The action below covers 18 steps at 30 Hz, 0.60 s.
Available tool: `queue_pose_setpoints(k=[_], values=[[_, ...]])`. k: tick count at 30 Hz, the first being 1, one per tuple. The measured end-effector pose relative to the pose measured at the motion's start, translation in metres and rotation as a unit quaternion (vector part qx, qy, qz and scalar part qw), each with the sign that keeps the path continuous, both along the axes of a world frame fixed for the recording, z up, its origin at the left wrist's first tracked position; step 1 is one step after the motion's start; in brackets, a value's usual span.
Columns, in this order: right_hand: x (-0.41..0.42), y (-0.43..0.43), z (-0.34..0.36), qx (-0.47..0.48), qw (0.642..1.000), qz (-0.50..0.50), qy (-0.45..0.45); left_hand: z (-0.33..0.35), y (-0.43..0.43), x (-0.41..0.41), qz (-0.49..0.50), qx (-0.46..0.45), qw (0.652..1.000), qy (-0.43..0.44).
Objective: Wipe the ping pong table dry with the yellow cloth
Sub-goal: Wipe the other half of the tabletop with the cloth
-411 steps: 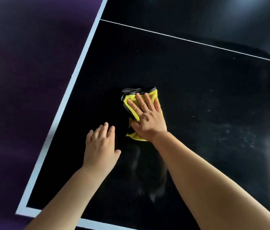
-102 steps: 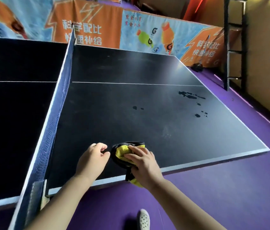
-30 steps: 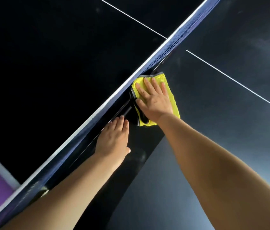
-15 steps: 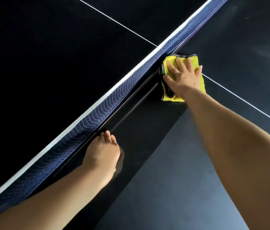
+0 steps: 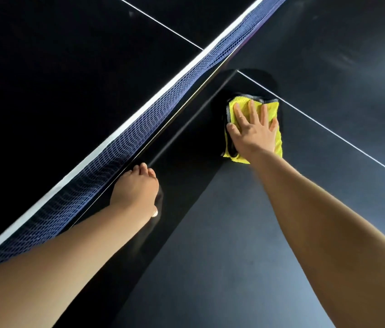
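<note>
Right hand (image 5: 254,131) lies flat with its fingers spread, pressing down on the yellow cloth (image 5: 272,109); the left hand (image 5: 137,190) rests on the surface (image 5: 234,256) at the foot of the net (image 5: 116,147), fingers close together and holding nothing. That surface is dark, hard and glossy, so a pad should glide over it with little drag. None of its outer edges or corners is in view, so the cloth can only be placed as near the net and just beside the white centre line (image 5: 328,129). The cloth looks like a soft, plush, light towel with a dark trim, folded into a thick pad. It will likely bunch or unfold if pushed from one border, so the best hold is a flat palm over its middle with the fingers fanned toward the leading side. Most of the pad is hidden under the hand, and its underside cannot be seen. Whether the darker band along the net is damp, shadow or reflection cannot be told, and no droplets can be made out on the sheen.
</note>
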State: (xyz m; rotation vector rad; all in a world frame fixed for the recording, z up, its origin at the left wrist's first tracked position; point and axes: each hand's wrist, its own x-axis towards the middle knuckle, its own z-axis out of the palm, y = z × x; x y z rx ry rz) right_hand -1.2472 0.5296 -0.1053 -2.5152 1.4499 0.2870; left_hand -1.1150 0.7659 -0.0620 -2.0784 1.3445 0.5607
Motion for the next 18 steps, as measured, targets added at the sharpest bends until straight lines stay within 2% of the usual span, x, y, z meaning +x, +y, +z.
queue_pose_setpoints(k=[4, 9, 14, 18], values=[[-0.012, 0.057, 0.002, -0.005, 1.000, 0.020, 0.004, -0.002, 0.006, 0.000, 0.028, -0.029, 0.999, 0.027], [-0.023, 0.139, 0.004, 0.003, 0.999, 0.041, 0.004, -0.007, 0.034, 0.004, 0.070, -0.156, 0.982, 0.079], [-0.033, 0.225, 0.006, 0.008, 0.998, 0.059, -0.009, -0.004, 0.100, -0.007, 0.053, -0.285, 0.954, 0.081], [-0.038, 0.293, 0.007, 0.014, 0.996, 0.085, -0.002, -0.006, 0.170, -0.010, 0.064, -0.323, 0.939, 0.098]])
